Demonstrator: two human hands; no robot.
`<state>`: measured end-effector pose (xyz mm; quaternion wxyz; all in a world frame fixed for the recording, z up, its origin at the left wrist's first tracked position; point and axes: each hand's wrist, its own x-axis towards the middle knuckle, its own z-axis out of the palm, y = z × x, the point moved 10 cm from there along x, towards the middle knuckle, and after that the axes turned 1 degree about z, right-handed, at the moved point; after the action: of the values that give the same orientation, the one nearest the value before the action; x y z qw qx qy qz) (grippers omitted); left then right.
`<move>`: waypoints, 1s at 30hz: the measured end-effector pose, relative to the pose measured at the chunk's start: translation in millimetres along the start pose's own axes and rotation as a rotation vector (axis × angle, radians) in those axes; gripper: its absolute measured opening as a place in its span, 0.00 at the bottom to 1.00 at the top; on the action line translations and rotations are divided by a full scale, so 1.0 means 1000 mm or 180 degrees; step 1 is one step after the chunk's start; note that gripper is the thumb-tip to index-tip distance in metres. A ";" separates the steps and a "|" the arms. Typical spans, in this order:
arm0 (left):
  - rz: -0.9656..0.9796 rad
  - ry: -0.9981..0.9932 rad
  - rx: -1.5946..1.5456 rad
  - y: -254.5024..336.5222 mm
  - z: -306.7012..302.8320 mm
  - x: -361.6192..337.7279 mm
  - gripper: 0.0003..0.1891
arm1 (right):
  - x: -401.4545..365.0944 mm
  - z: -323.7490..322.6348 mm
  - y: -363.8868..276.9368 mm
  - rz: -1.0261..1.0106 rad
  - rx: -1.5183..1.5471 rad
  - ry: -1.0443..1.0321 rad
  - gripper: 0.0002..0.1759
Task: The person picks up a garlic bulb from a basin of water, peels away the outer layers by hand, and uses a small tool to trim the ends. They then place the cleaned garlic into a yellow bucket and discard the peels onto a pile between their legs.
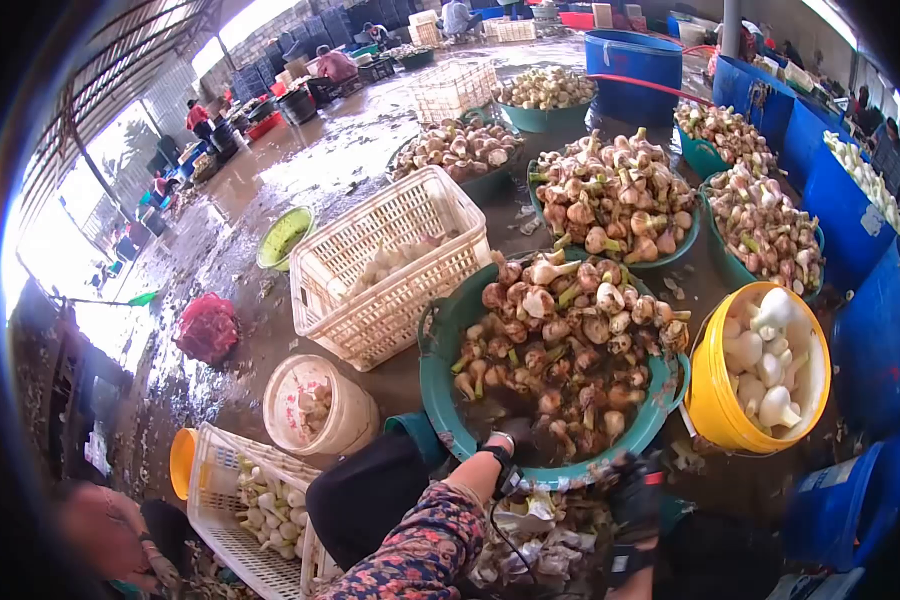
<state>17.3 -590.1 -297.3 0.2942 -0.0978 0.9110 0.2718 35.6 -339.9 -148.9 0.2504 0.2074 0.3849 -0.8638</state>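
Note:
A large green tub [433,385] full of muddy garlic bulbs [570,310] stands right in front of me. My left hand [518,438], dark-gloved below a floral sleeve, reaches over the near rim into the tub's dark, wet hollow; its fingers are lost against the bulbs. Just outside the rim, at the near right, is my right hand [634,505], also in a dark glove and smeared by motion. Whether it holds anything does not show. Beneath both hands lies a heap of pale garlic peelings [535,535].
A yellow bucket [705,385] of peeled white bulbs stands right of the tub. To the left are a white crate [370,300], a white bucket [355,410] and a crate [210,480] of cleaned garlic. A co-worker's hand [160,570] shows at lower left. Blue barrels [875,330] line the right.

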 end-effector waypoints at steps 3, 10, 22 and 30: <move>0.0603 0.0088 -0.1095 0.041 0.007 -0.031 0.23 | 0.011 -0.015 0.031 -0.0450 -0.1956 0.0141 0.19; 0.1907 0.0392 -0.1253 0.150 -0.047 -0.167 0.26 | 0.012 -0.003 0.045 -0.1207 -0.3035 0.0309 0.18; 0.1814 0.1378 -0.0428 0.151 -0.044 -0.200 0.23 | -0.025 0.011 0.038 -0.1066 -0.2649 -0.0052 0.19; 0.1630 0.0743 -0.1592 0.126 -0.060 -0.194 0.23 | -0.023 0.022 0.049 -0.1114 -0.1394 -0.0896 0.08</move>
<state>102.5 -514.9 -86.9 0.0779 0.0340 0.8388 0.5377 79.6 -379.2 -150.2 0.1875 -0.0425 0.5531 -0.8106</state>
